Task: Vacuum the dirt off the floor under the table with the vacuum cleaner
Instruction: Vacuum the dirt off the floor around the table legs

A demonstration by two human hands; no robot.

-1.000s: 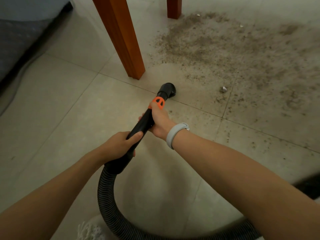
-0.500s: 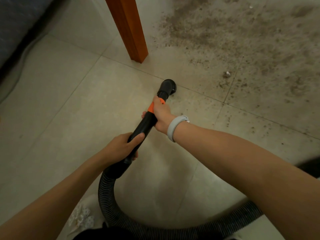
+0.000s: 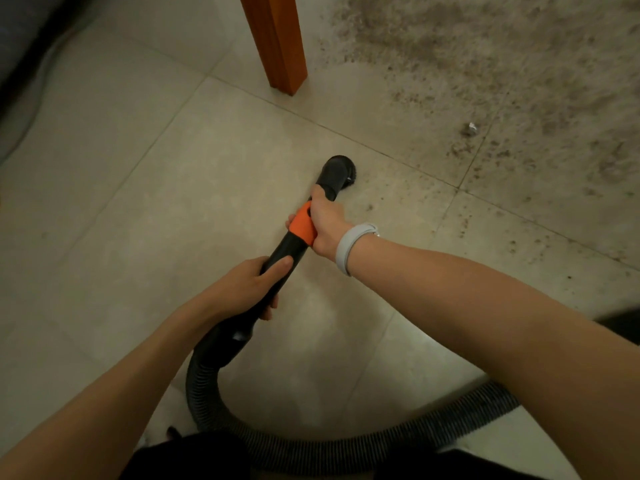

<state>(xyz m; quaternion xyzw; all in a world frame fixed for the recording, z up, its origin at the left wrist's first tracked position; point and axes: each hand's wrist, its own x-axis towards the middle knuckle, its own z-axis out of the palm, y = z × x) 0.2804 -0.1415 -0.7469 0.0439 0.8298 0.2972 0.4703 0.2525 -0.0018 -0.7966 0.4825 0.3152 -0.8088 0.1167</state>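
A black vacuum wand with an orange collar (image 3: 302, 226) points down at the tiled floor, and its round nozzle (image 3: 337, 173) touches the tile. My right hand (image 3: 323, 226) grips the wand at the orange collar, just behind the nozzle. My left hand (image 3: 250, 287) grips the black handle lower down, thumb lying along the top. The ribbed grey hose (image 3: 346, 445) curves from the handle toward the bottom right. Dark dirt (image 3: 485, 57) covers the floor at the upper right, with thin specks (image 3: 370, 206) just right of the nozzle.
An orange-brown wooden table leg (image 3: 280, 43) stands on the floor above the nozzle. A small pale scrap (image 3: 471, 128) lies in the dirt. A dark piece of furniture (image 3: 20, 32) fills the upper left corner. Pale tiles spread to the left.
The nozzle has been drawn back toward me, away from the table leg, leaving a wider gap between them. Both hands keep their hold on the wand.
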